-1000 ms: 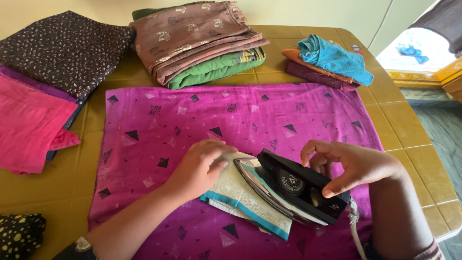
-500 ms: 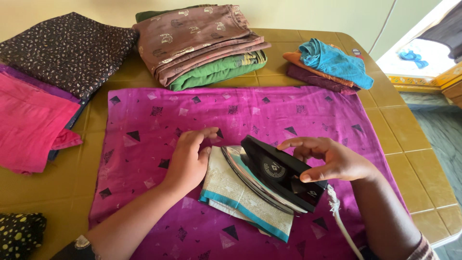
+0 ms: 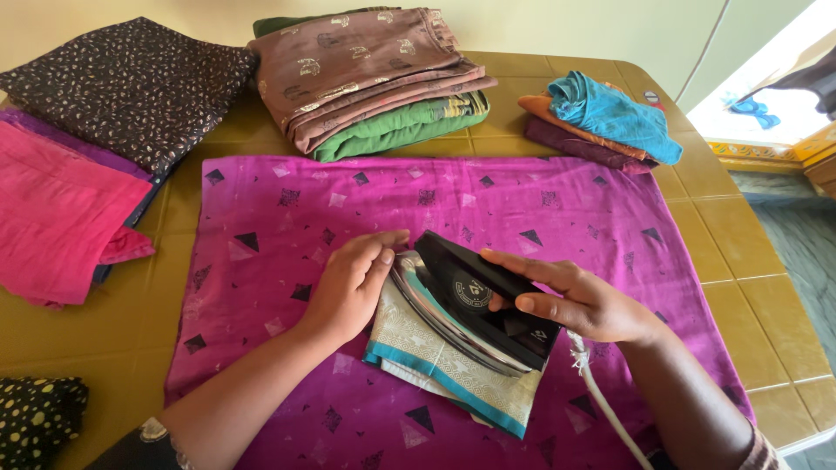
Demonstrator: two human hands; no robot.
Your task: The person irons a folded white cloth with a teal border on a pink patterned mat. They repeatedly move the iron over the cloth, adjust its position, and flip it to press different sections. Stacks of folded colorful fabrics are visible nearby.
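A black electric iron (image 3: 470, 300) with a shiny metal soleplate rests on a small folded cream cloth with a teal border (image 3: 453, 374). My right hand (image 3: 583, 300) grips the iron's handle from the right; a white cord (image 3: 601, 396) trails from it toward me. My left hand (image 3: 353, 283) lies flat on the cloth's left edge, beside the iron's tip. Both lie on a magenta patterned cloth (image 3: 287, 226) spread over the tiled table (image 3: 749, 252).
Folded fabric stacks ring the spread: pink and dark dotted ones (image 3: 78, 157) at left, brown and green ones (image 3: 374, 78) at the back, blue, orange and maroon ones (image 3: 601, 117) at back right. A dark spotted cloth (image 3: 35, 418) lies at the near left corner.
The iron has slid up and to the left over the small cloth, with my right hand on it. My left hand shifted slightly up along the cloth's edge.
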